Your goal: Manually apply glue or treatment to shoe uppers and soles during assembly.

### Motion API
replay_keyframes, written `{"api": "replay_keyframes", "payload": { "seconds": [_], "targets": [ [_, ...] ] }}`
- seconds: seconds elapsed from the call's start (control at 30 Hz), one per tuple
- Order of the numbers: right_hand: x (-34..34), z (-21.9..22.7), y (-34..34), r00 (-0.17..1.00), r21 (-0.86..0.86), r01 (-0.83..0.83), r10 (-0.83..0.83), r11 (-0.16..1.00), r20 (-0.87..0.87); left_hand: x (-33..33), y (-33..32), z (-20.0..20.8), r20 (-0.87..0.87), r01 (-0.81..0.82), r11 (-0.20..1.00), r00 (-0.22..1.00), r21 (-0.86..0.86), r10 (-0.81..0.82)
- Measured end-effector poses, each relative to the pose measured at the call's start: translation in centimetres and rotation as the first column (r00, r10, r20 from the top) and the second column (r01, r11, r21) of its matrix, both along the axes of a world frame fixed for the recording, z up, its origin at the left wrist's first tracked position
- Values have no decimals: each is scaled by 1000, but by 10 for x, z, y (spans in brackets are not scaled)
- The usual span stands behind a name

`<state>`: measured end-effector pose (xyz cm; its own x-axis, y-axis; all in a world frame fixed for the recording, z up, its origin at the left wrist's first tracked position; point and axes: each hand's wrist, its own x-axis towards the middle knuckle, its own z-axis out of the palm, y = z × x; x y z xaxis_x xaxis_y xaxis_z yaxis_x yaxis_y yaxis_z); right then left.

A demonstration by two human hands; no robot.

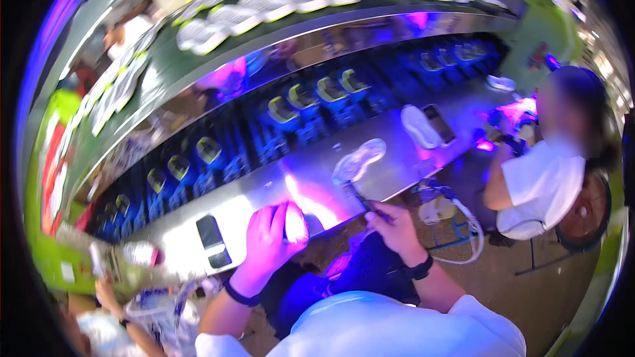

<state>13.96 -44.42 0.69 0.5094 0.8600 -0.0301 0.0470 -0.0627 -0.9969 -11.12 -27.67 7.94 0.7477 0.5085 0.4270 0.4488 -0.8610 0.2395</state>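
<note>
My left hand [266,233] is closed around a pale piece [296,223] that looks like a shoe sole seen end-on, tinted pink by the light. Its full shape is hidden by the hand. In my right hand [395,230] is a thin dark-handled brush [360,199], its tip pointing away from me and to the left. Just beyond that tip, a white shoe sole [360,160] lies on the metal bench [317,188]. The brush tip appears close to the sole's near end; blur hides whether they touch.
A phone [213,240] lies left of my hands. Farther right are another white sole [417,125] and a second phone [439,123]. Behind the bench runs a dark conveyor [254,139] carrying shoe parts. Co-workers sit at right [546,178] and lower left [109,330].
</note>
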Motion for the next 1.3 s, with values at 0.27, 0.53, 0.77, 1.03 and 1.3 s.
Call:
{"api": "replay_keyframes", "payload": {
  "seconds": [0.27, 0.53, 0.77, 1.03, 1.3],
  "targets": [
    [-101, -20, 46, 959, -114, -227, 243, 967, 149, -113, -54, -89, 150, -42, 991, 987, -127, 61],
    [-175, -65, 115, 895, -148, -338, 366, 929, 254, -192, -56, -121, 124, -62, 982, 989, -176, 85],
    [-192, -69, 97, 898, -287, -418, 440, 862, 17, -205, -39, -135, 124, -10, 987, 992, -159, 30],
    [-171, -78, 69, 846, -269, -530, 523, 804, -104, -204, -33, -136, 65, 1, 990, 998, -141, 9],
    [-165, -53, 74, 863, -283, -503, 494, 816, -107, -184, -46, -114, 66, -47, 981, 996, -186, 60]
  ]
}}
